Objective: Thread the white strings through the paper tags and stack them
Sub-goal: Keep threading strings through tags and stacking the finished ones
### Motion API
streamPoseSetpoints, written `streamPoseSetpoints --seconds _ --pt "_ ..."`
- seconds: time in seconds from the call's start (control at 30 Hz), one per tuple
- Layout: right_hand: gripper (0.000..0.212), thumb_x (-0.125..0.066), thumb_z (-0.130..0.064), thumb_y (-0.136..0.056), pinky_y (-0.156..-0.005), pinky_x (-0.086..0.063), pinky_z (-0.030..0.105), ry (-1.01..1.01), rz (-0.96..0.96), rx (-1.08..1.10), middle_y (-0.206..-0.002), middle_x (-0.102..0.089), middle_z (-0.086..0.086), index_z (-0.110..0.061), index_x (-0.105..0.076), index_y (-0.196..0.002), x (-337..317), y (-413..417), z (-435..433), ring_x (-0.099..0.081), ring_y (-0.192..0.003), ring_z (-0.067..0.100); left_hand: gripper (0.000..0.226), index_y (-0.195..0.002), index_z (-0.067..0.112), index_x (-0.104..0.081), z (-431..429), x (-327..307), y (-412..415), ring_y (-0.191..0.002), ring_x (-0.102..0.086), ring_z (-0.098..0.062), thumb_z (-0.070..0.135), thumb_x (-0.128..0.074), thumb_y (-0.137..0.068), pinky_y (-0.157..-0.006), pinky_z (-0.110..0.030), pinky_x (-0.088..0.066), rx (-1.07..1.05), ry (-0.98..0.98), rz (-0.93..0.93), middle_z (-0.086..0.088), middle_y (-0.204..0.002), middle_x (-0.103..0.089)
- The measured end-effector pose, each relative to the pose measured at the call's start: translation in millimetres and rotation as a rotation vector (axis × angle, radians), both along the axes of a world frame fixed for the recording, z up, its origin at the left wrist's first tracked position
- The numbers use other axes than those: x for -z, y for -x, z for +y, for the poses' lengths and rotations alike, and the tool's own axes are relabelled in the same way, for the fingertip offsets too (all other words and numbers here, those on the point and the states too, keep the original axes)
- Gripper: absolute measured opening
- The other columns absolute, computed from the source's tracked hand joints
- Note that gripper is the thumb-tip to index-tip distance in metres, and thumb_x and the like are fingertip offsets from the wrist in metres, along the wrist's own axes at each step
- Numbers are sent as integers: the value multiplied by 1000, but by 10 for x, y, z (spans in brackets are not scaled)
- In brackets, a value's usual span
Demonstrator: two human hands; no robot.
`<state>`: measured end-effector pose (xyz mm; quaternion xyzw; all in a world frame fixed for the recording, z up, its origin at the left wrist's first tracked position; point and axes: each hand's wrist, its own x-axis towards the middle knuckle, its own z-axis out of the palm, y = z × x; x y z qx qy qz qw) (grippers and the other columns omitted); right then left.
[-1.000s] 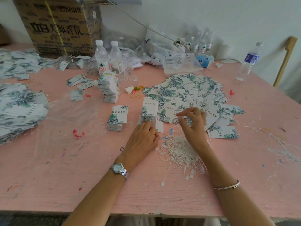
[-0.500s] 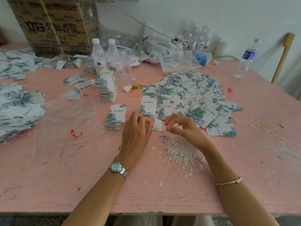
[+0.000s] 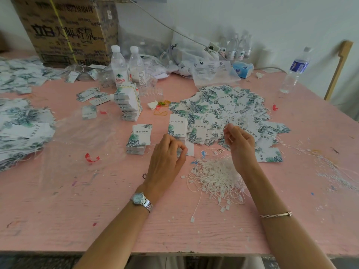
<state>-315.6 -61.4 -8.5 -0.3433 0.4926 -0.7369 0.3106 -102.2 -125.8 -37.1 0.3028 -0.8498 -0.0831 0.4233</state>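
Note:
A heap of white strings (image 3: 215,176) lies on the pink table (image 3: 97,210) in front of me. My right hand (image 3: 240,146) is raised just above and behind it, thumb and fingertips pinching a thin white string. My left hand (image 3: 167,155) rests at the near edge of a short stack of leaf-printed paper tags (image 3: 177,126), and its thumb and forefinger pinch a tag there. A second tag stack (image 3: 138,138) sits to the left. Loose tags with strings (image 3: 223,107) spread behind my right hand.
A tall tag stack (image 3: 128,103) and two water bottles (image 3: 126,68) stand behind the work area. A cardboard box (image 3: 66,30) is at the back left, and more tags (image 3: 21,131) lie at the left edge. Another bottle (image 3: 295,70) stands at the back right. Clear plastic sheeting (image 3: 77,136) covers the left middle.
My right hand left the loose tag pile, dipped to the string heap near my left hand, then rose to the right with a string. My left hand stayed at the tag stack.

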Motion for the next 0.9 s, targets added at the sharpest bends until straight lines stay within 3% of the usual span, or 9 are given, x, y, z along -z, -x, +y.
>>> streamPoseSetpoints --seconds 0.17,0.3,0.4,0.5,0.6,0.8,0.9 --pt "16 -62 -19 -96 -68 -39 24 26 -153 48 -77 -63 0 -9 -68 -85 1 11 -7 -53 -72 11 21 -97 6 -63 57 26 22 -81 -51 -16 25 -53 -99 -70 -28 -48 161 -58 -82 -6 -98 -51" --pt "17 -65 -28 -89 -61 -47 22 82 -376 -3 -79 -64 1 -12 -66 -82 -7 27 -21 -57 -70 12 25 -99 6 -64 108 48 65 -81 -51 -14 27 -51 -101 -69 -24 -44 245 -115 -102 -2 -98 -47" --pt "19 -61 -33 -91 -60 -51 22 115 -425 -101 -74 -62 -2 -15 -61 -84 22 37 -38 -59 -65 10 20 -96 6 -66 113 66 66 -80 -52 -13 25 -59 -99 -70 -25 -45 298 -119 -100 -3 -96 -51" --pt "26 -56 -32 -96 -55 -38 19 63 -284 -258 -59 -40 -7 -19 -52 -74 37 22 -29 -38 -52 8 20 -94 6 -73 106 73 64 -77 -55 -13 25 -67 -96 -70 -27 -50 333 -103 -82 -1 -92 -55" --pt "39 -57 -36 -96 -51 -29 15 -78 -11 -361 -61 -20 -3 -17 -39 -68 24 -50 -2 -19 -51 10 29 -97 6 -75 103 72 69 -73 -56 -13 31 -61 -98 -68 -31 -52 299 -50 -43 -1 -90 -59" --pt "23 -65 -31 -89 -42 -20 17 -244 242 -550 -52 -28 -6 -21 -66 -68 4 -218 49 -18 -45 8 24 -119 17 -67 84 37 45 -72 -52 -6 27 -58 -99 -66 -32 -54 188 -31 132 3 -96 -57" --pt "18 -67 -26 -90 -41 -20 18 -274 315 -610 -50 -31 -5 -18 -71 -74 14 -253 54 -19 -43 9 16 -109 13 -69 86 43 52 -71 -56 -14 22 -65 -97 -62 -36 -54 210 4 143 -1 -96 -58"
